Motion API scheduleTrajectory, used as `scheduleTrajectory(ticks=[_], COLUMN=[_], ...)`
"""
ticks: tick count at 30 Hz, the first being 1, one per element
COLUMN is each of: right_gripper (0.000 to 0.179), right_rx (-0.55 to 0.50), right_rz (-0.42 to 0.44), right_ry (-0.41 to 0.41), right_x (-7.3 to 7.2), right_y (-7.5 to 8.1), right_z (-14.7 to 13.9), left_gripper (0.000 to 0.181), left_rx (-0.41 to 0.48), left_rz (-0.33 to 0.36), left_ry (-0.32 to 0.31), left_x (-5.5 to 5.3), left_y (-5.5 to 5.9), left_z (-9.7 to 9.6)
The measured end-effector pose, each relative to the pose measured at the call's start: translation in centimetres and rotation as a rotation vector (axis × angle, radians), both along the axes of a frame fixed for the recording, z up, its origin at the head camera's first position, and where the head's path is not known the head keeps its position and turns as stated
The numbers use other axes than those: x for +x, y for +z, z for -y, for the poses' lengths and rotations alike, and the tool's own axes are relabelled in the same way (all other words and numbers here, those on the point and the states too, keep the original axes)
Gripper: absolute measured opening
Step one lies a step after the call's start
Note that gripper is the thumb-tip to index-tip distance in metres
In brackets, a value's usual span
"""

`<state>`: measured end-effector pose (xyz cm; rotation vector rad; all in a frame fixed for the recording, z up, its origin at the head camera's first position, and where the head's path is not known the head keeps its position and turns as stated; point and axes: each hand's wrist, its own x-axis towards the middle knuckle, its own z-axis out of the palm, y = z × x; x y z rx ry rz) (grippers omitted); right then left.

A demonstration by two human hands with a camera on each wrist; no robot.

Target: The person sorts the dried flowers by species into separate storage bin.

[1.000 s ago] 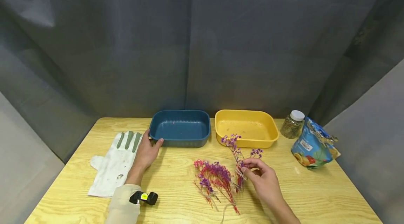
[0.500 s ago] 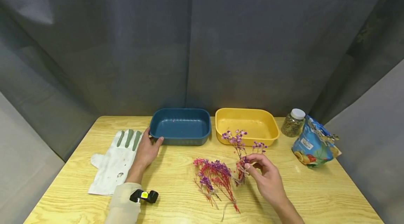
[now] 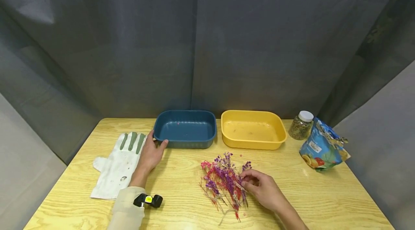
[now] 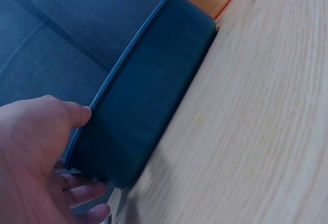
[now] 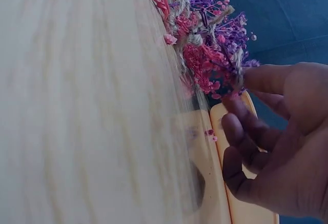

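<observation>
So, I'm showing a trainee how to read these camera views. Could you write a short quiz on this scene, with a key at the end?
1. Multiple choice: what does the left hand touch?
A) the yellow tray
B) the blue tray
C) the bag

2. True or false: the right hand is holding the glove.

3. Short answer: what colour is the lid on the jar?

Key:
1. B. It is at the tray's left end, with the thumb on the rim.
2. False. Its fingers and thumb are at the flowers.
3. White.
</observation>
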<state>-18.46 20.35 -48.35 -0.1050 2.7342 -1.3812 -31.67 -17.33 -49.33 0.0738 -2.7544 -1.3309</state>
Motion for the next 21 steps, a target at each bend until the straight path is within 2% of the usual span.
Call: scheduleTrajectory(ticks=[4, 10, 14, 17, 21], right_gripper=[0.021, 0.033, 0.036, 0.035, 0.033], right_rx=[0.078, 0.020, 0.007, 0.003, -0.044], right_rz=[0.009, 0.107, 0.113, 0.105, 0.121], right_ry=[-0.013, 0.076, 0.109, 0.083, -0.023], right_x=[0.04, 0.27, 0.29, 0.27, 0.25], right_y=[-0.02, -0.01, -0.08, -0.13, 0.05], right_z=[0.01, -0.05, -0.07, 0.05, 0.22], left_gripper=[0.080, 0.083, 0.083, 0.083, 0.081], left_rx=[-0.001, -0.006, 0.001, 0.004, 0.004], left_rz=[-0.005, 0.005, 0.011, 0.008, 0.008], left_ry=[0.003, -0.003, -0.009, -0.008, 0.000], left_x=[0.07, 0.07, 0.00, -0.02, -0.04], left_y=[0.04, 0.07, 0.03, 0.01, 0.02], left_z=[-0.01, 0.03, 0.02, 0.02, 0.06])
